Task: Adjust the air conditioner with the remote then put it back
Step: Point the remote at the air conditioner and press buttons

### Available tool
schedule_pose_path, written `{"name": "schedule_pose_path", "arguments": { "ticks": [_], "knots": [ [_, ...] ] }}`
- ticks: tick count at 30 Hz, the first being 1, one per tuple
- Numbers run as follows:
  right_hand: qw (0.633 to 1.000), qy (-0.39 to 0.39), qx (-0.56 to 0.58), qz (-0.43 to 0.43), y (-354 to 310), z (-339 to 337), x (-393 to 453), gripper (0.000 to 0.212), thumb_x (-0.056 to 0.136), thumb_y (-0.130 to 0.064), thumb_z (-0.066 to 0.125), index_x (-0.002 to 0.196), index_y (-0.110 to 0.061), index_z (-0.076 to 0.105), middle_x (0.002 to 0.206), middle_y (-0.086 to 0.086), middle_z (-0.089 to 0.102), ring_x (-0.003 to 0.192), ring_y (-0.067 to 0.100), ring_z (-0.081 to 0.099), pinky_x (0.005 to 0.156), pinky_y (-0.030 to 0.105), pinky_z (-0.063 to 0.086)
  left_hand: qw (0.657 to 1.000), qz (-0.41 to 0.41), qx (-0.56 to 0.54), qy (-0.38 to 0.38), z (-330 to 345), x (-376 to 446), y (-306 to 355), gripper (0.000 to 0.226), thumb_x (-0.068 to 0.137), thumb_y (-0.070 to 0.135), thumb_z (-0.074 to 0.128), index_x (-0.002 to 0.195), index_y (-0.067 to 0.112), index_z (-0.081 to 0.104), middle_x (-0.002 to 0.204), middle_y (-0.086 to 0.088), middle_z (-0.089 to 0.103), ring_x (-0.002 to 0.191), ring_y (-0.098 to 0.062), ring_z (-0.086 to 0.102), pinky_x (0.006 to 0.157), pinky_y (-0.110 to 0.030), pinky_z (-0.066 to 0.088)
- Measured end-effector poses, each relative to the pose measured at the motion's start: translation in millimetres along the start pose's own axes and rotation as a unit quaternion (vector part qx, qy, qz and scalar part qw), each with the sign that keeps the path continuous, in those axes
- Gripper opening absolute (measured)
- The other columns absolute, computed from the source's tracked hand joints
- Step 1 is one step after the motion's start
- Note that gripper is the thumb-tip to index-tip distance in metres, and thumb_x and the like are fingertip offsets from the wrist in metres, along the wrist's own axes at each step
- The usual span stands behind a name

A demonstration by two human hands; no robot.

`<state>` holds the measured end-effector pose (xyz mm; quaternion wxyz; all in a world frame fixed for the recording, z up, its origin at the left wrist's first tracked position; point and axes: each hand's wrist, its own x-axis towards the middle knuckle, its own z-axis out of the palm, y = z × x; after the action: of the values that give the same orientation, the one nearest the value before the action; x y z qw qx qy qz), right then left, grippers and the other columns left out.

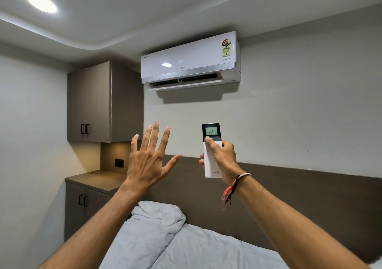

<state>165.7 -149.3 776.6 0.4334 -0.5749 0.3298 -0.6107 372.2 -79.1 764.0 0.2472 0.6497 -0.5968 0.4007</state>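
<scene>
Up toward the air conditioner point(190, 60), the right hand point(222, 155) wraps the remote point(211, 144), thumb on a button; both screens read 20.
Left hand point(147, 159) is spread wide, holding nothing. Changing the cold seems under way; next, maybe put the remote back, though its home isn't clear. Below lie a bed point(196, 246) and cabinets point(88, 103).

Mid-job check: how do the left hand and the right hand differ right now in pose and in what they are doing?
The left hand is open, fingers spread, and holds nothing; the right hand is closed around the white remote. The left hand's thumb sticks out sideways in the air; the right hand's thumb rests on the remote's buttons below its screen. Only the right wrist wears a thread bracelet. Both are raised toward the air conditioner, whose panel reads 20, as the remote's screen does.
</scene>
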Motion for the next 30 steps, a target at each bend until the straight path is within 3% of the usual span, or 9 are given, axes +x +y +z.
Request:
{"name": "schedule_pose_path", "arguments": {
  "ticks": [7,12,14,22,30],
  "knots": [
    [0.999,0.040,-0.018,0.000,1.5,-3.5,-6.6,0.037,0.087,-0.044,0.075,0.090,-0.009,0.065,0.083,0.022,0.078,0.047,0.026,0.071,0.047,0.029,0.057,1.000,0.002,-0.001,-0.008,-0.2,-4.7,1.0,0.090,0.089,0.078,0.012,0.160,0.022,0.020,0.167,-0.018,0.021,0.151,-0.036,0.030,0.115,-0.064,0.031],
    [0.999,0.042,-0.023,0.005,2.2,-4.5,-7.9,0.042,0.087,-0.046,0.075,0.096,-0.006,0.065,0.082,0.021,0.078,0.050,0.028,0.073,0.054,0.037,0.064,1.000,0.001,-0.002,-0.010,-1.7,-5.7,3.6,0.090,0.089,0.078,0.011,0.160,0.022,0.020,0.167,-0.018,0.021,0.152,-0.036,0.029,0.115,-0.064,0.031],
    [0.999,0.039,-0.029,0.001,2.0,-5.1,-8.7,0.041,0.089,-0.045,0.073,0.097,-0.006,0.065,0.083,0.021,0.078,0.050,0.027,0.073,0.051,0.034,0.061,1.000,0.001,-0.003,-0.010,-2.3,-6.4,5.2,0.090,0.089,0.078,0.011,0.160,0.022,0.020,0.167,-0.017,0.021,0.152,-0.036,0.029,0.115,-0.064,0.031],
    [0.998,0.043,-0.045,-0.015,-0.4,-5.6,-12.8,0.031,0.090,-0.035,0.074,0.077,-0.012,0.058,0.080,0.027,0.076,0.039,0.025,0.065,0.038,0.025,0.052,1.000,0.002,-0.004,-0.011,-3.5,-7.8,9.5,0.091,0.088,0.079,0.007,0.160,0.024,0.019,0.168,-0.017,0.019,0.153,-0.035,0.027,0.117,-0.063,0.029],
    [0.998,0.034,-0.059,-0.014,1.4,-4.1,-12.8,0.033,0.090,-0.040,0.074,0.082,-0.011,0.060,0.080,0.023,0.078,0.047,0.026,0.070,0.042,0.026,0.054,1.000,-0.002,-0.001,-0.010,-2.9,-9.0,6.3,0.090,0.089,0.077,0.011,0.160,0.023,0.019,0.168,-0.017,0.020,0.152,-0.035,0.028,0.116,-0.064,0.030]
  ]
}}
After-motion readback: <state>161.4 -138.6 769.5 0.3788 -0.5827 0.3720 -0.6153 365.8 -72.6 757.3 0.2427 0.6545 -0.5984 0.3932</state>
